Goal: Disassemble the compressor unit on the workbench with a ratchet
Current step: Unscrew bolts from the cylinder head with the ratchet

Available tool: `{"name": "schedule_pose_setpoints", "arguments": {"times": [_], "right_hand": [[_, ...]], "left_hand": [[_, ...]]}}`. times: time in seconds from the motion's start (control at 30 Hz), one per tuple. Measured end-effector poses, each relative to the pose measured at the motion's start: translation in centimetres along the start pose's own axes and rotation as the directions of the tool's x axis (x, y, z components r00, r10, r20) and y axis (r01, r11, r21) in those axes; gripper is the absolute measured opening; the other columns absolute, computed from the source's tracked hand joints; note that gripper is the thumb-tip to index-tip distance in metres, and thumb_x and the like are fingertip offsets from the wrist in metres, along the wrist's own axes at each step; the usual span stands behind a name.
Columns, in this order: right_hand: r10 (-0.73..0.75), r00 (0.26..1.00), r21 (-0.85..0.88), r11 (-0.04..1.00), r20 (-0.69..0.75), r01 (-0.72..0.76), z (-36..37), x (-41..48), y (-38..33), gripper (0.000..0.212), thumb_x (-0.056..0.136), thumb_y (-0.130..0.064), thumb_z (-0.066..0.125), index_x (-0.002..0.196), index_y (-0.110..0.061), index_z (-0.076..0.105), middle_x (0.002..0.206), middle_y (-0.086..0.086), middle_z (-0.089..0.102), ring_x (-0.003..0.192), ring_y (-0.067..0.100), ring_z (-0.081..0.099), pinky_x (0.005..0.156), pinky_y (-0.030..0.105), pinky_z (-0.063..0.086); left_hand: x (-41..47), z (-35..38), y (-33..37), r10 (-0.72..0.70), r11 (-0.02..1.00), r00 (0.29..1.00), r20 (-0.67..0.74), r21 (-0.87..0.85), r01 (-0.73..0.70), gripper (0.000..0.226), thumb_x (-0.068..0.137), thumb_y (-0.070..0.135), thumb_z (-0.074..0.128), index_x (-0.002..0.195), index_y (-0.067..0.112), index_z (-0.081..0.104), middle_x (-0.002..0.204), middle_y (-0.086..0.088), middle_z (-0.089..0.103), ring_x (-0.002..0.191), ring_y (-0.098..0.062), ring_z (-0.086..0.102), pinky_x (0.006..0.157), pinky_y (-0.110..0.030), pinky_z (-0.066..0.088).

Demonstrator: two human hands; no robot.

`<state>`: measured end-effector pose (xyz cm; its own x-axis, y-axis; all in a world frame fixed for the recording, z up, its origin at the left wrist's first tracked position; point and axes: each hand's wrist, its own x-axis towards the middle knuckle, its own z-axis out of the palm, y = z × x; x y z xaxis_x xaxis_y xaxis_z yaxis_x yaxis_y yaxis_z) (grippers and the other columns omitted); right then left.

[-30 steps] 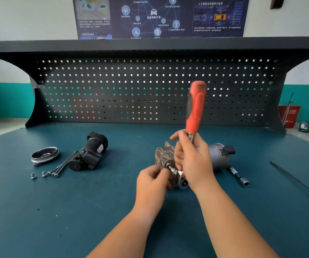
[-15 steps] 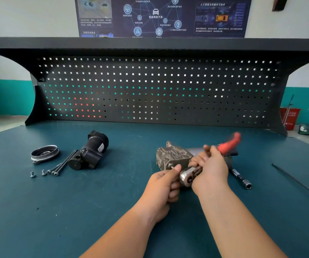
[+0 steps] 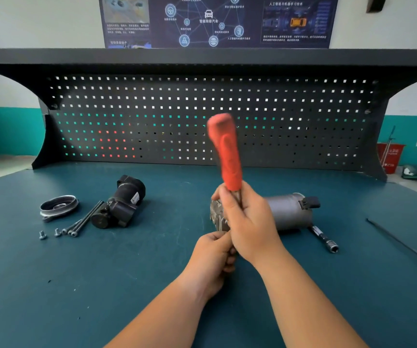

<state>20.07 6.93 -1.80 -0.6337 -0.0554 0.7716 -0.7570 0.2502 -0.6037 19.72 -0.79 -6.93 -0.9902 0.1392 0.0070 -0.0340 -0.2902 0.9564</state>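
Grey metal compressor unit (image 3: 287, 212), on its side on the teal workbench (image 3: 127, 285), cylindrical end pointing right. Red-handled ratchet (image 3: 226, 151), motion-blurred, near upright at its left end.

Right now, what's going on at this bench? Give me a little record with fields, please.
Bench: teal top, pegboard behind
Compressor: grey, lying on its side mid-bench
Right hand: grips ratchet just below its red handle, which points up, blurred
Left hand: fingers curled at the compressor's near end; what they hold is hidden
Left side: black part, pulley, long bolts, small screws
Right side: extension bar, screwdriver
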Motion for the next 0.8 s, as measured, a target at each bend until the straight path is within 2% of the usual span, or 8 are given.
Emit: {"name": "schedule_pose_setpoints", "arguments": {"times": [0.1,0.17,0.27,0.4,0.53,0.67,0.73,0.8], "right_hand": [[-0.034,0.997,-0.099,0.995,-0.074,0.026,0.6,-0.4,-0.2,0.019,0.088,-0.044,0.043,0.072,-0.037,0.05,0.055,-0.02,0.05,0.053,0.005,0.042,0.058,0.026,0.038],[0.182,0.957,0.203,0.97,-0.224,-0.137,0.7,-0.1,-0.3,0.023,0.094,-0.034,0.048,0.072,-0.028,0.051,0.045,-0.012,0.043,0.043,0.003,0.036,0.047,0.021,0.033],[0.581,0.75,0.659,0.703,-0.316,-0.267,-0.2,0.9,0.5,0.029,0.101,-0.023,0.04,0.073,-0.016,0.045,0.038,-0.011,0.031,0.033,0.002,0.026,0.035,0.015,0.024],[0.864,0.465,0.92,0.324,-0.194,-0.219,-1.6,1.2,1.6,0.031,0.1,-0.027,0.037,0.071,-0.018,0.043,0.035,-0.012,0.028,0.029,0.004,0.023,0.033,0.012,0.023],[0.829,0.518,0.907,0.364,-0.211,-0.213,-1.4,1.0,1.5,0.035,0.101,-0.029,0.037,0.069,-0.018,0.043,0.035,-0.011,0.03,0.029,0.004,0.027,0.033,0.011,0.026],[0.798,0.538,0.869,0.444,-0.273,-0.217,-1.1,1.3,1.1,0.034,0.101,-0.03,0.036,0.071,-0.016,0.042,0.037,-0.011,0.028,0.031,0.005,0.024,0.034,0.012,0.025],[0.787,0.546,0.844,0.477,-0.287,-0.244,-1.2,1.3,1.0,0.033,0.102,-0.028,0.036,0.072,-0.016,0.042,0.037,-0.012,0.028,0.031,0.004,0.025,0.034,0.013,0.026],[0.743,0.594,0.784,0.552,-0.309,-0.284,-1.3,1.3,1.0,0.031,0.101,-0.026,0.036,0.073,-0.015,0.043,0.038,-0.012,0.028,0.032,0.004,0.025,0.035,0.014,0.026]], "left_hand": [[-0.1,-0.1,0.2,0.02,0.999,1.0,0.004,-0.027,-0.02,0.038,0.082,-0.006,0.042,0.05,0.014,0.042,0.039,0.005,0.036,0.034,-0.006,0.027,0.037,-0.017,0.019],[-0.1,-0.1,0.3,0.018,0.999,1.0,0.002,-0.051,-0.018,0.048,0.087,0.001,0.049,0.043,0.019,0.041,0.04,0.006,0.034,0.034,-0.005,0.026,0.035,-0.016,0.019],[0.0,0.2,0.4,-0.013,0.993,1.0,0.0,-0.115,0.013,0.056,0.09,0.018,0.058,0.036,0.021,0.043,0.041,0.007,0.035,0.032,-0.003,0.026,0.034,-0.014,0.017],[0.0,0.4,0.5,0.086,0.996,0.992,-0.093,0.025,-0.084,0.052,0.089,0.028,0.059,0.04,0.021,0.041,0.043,0.007,0.032,0.036,-0.008,0.024,0.036,-0.015,0.018],[0.8,-1.0,0.3,0.339,0.94,0.844,-0.415,0.191,-0.283,0.029,0.087,0.019,0.06,0.059,0.018,0.051,0.051,0.009,0.042,0.051,-0.011,0.037,0.047,-0.023,0.034],[0.8,-0.9,0.1,0.261,0.958,0.921,-0.288,0.197,-0.21,0.035,0.086,0.002,0.049,0.098,0.029,0.067,0.083,0.007,0.063,0.065,0.003,0.056,0.059,-0.009,0.043],[0.8,-0.8,0.1,0.228,0.968,0.933,-0.277,0.164,-0.189,0.032,0.087,0.005,0.05,0.1,0.03,0.068,0.09,-0.003,0.067,0.073,-0.001,0.06,0.064,-0.014,0.046],[0.8,-0.7,0.1,0.2,0.978,0.941,-0.275,0.109,-0.176,0.024,0.09,0.011,0.054,0.102,0.027,0.067,0.094,-0.013,0.065,0.084,-0.015,0.061,0.076,-0.034,0.051]]}}
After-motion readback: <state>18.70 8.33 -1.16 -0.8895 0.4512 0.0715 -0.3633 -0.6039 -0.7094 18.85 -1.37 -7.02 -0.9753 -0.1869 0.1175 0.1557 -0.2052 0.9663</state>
